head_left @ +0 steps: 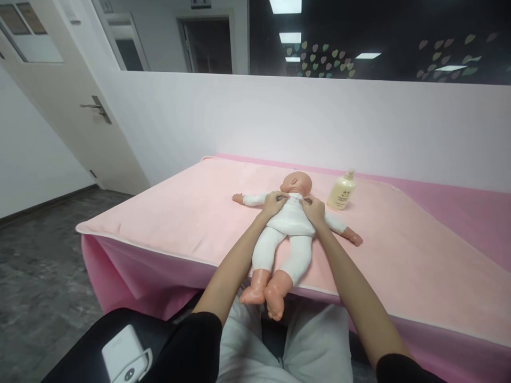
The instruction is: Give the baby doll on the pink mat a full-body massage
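Note:
A baby doll (291,218) in white clothing lies on the pink-covered table (175,202). Its head points toward the wall and is turned to the left; its bare feet hang over the near edge. My left hand (274,203) rests at the doll's upper chest on the left side, fingers bent on the cloth near the neck. On the other side of the chest, my right hand (313,209) has its fingers curled at the white cloth. Whether either hand pinches the fabric is too small to tell for certain, but the fingers of both look closed against it.
A pump bottle (341,191) of pale yellow liquid stands right of the doll's head. Behind the table is a white wall (167,117) with a dark window. A white device (124,354) lies on black material at the lower left.

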`<act>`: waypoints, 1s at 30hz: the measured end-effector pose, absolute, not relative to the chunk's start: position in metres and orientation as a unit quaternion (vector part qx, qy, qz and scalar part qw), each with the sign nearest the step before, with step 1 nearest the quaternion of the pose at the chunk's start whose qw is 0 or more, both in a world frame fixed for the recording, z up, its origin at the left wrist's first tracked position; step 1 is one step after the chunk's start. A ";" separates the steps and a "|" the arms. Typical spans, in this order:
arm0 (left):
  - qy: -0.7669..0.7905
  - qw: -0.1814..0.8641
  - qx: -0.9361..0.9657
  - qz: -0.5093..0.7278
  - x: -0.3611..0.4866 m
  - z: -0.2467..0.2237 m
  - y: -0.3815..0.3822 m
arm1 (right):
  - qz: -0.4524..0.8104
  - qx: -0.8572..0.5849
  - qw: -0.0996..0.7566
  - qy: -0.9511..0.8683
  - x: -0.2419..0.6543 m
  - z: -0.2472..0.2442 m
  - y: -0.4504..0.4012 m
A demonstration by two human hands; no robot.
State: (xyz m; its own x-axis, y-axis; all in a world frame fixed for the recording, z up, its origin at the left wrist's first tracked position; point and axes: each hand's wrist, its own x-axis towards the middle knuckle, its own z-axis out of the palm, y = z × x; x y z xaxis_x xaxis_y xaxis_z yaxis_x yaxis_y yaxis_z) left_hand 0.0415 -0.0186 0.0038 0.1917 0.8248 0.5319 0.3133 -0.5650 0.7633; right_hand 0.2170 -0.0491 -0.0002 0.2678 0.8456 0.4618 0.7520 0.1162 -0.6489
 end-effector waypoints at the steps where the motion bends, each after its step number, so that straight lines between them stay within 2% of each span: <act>1: 0.396 0.260 0.715 0.514 0.040 0.002 -0.019 | 0.047 -0.656 0.447 -0.606 0.217 -0.002 -0.051; 8: 0.437 0.244 0.660 0.561 0.030 -0.009 -0.020 | 0.020 -0.658 0.470 -0.587 0.219 -0.009 -0.050; 30: 0.441 0.257 0.670 0.539 0.030 -0.005 -0.023 | 0.037 -0.654 0.474 -0.588 0.220 -0.010 -0.051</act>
